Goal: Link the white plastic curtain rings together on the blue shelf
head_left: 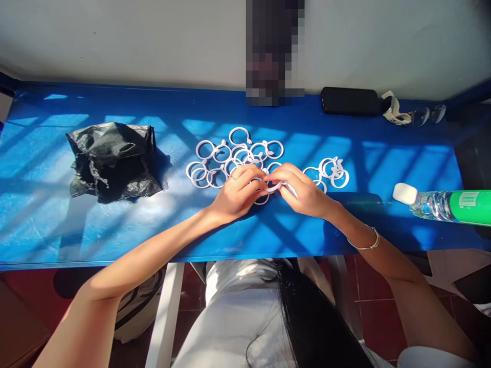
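Observation:
White plastic rings with small eyelets, like curtain rings (205, 150), lie in a loose, overlapping pile at the middle of the blue table. In front of this pile my left hand (238, 193) pinches the near side of a white ring (273, 188). My right hand (305, 193) closes on the same ring from the other side, with another white piece partly visible under its fingers. The fingertips of both hands nearly meet, hiding part of what they hold. To the right of my right hand sits a smaller cluster of rings (339, 178).
A crumpled black plastic bag (115, 148) stands on the blue table (184, 230) at left. At the back right are a black power bank-like block (350, 101), a white-strapped watch (395, 113) and glasses (421, 116). A green-labelled bottle (437, 205) lies at the right edge.

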A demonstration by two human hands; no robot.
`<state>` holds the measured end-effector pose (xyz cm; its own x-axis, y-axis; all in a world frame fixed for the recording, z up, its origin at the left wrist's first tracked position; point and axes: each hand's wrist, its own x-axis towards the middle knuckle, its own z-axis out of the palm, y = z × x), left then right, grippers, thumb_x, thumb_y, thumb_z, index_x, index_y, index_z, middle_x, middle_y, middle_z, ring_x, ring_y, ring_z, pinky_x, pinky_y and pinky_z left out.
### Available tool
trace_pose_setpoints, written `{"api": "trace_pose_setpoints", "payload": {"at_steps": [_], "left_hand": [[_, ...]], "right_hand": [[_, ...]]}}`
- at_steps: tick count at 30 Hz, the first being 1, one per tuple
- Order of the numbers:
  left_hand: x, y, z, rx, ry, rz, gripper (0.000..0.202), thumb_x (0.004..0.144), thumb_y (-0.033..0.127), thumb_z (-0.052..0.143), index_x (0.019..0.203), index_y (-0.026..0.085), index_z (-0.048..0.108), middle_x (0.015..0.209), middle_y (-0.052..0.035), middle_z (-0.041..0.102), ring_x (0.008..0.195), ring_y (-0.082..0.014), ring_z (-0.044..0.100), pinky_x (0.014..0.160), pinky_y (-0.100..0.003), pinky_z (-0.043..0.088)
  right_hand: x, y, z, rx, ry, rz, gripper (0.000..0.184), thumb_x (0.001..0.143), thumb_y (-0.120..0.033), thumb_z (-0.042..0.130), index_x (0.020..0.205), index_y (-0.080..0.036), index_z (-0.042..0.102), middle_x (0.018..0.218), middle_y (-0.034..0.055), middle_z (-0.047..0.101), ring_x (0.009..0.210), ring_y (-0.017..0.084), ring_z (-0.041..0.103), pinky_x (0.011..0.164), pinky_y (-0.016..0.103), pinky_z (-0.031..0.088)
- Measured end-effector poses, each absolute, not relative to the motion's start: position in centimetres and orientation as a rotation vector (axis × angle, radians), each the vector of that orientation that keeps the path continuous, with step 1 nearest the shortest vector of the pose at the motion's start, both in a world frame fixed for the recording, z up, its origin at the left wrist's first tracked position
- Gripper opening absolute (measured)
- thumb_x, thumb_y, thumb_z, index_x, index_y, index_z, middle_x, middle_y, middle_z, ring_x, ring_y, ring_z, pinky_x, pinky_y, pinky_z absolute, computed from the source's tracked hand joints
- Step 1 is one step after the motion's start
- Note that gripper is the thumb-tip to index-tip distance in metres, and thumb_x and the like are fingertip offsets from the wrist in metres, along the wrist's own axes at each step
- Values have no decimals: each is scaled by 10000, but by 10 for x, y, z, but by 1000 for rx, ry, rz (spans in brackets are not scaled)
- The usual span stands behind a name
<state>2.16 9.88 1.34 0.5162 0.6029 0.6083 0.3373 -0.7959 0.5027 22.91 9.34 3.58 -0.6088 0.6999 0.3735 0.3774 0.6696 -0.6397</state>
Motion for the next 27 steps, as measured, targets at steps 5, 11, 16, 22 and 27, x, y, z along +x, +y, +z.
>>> {"api": "trace_pose_setpoints", "payload": {"at_steps": [5,11,16,22,27], "left_hand": [[20,100,14,2445,819,1126,178,943,234,457,853,171,598,943,-97,648,957,-207,581,859,-401,477],[19,101,15,2453,796,1122,160,937,193,453,876,178,600,989,-105,644,988,-206,578,865,-398,472],[19,101,14,2467,822,1124,110,909,175,502,887,191,609,1043,-98,630,1019,-210,572,863,-389,480],[18,101,15,2437,861,1025,104,900,257,549,889,179,617,1159,-116,592,1105,-226,546,873,-385,493],[17,102,17,2395,788,1013,159,924,278,505,948,162,610,1202,-153,590,1130,-247,554,919,-431,484]], "right_hand": [[232,96,40,-951,-2219,672,375,926,-84,332,1200,-215,552,1166,97,596,1085,230,571,924,426,512],[237,101,41,-1010,-2248,628,325,921,-140,394,1165,-226,591,1113,77,643,1064,242,589,929,449,505],[235,100,40,-1051,-2223,595,235,924,-247,487,1112,-220,626,1029,73,683,973,245,622,860,438,528],[234,98,42,-1084,-2110,586,180,938,-286,521,995,-216,676,936,61,710,857,209,655,779,363,547],[232,96,44,-1094,-2041,648,180,933,-301,536,964,-206,686,906,54,716,808,184,664,753,323,551]]}}
